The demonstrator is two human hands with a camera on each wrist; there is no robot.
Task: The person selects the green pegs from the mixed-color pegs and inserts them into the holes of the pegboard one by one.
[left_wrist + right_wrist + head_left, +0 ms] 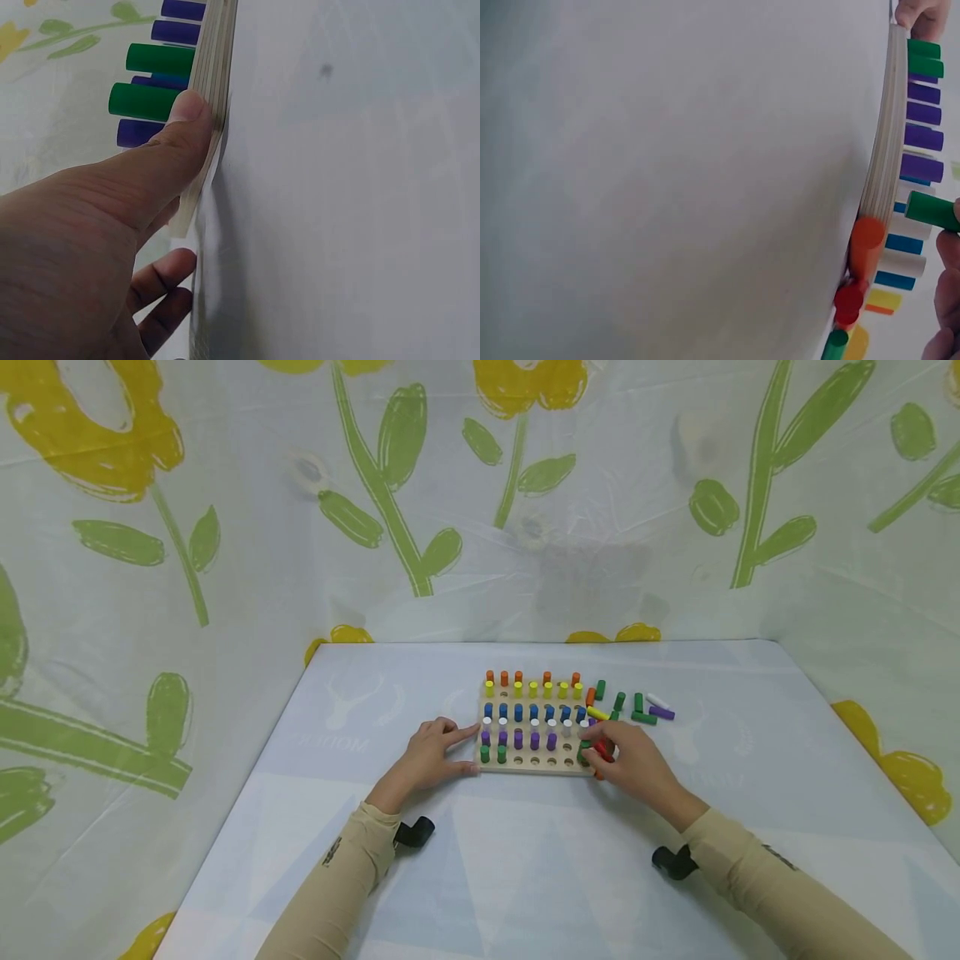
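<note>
A wooden pegboard (536, 769) lies on the table with rows of orange, yellow, blue, white, purple and green pegs upright in its holes. My left hand (429, 757) rests at the board's left edge, index finger and thumb extended against it; in the left wrist view the thumb touches the edge beside two standing green pegs (146, 101). Between thumb and fingers, my right hand (633, 762) pinches a green peg (930, 210). That peg is held above the board near its front right corner. The front row has green pegs on the left and bare holes further right.
Right of the board lie loose pegs: several green ones (643, 718), a purple one (662, 713), a white one (657, 701), and orange (867, 240) and red ones (848, 298) close to its edge. A flower-patterned curtain (637, 577) stands behind the table.
</note>
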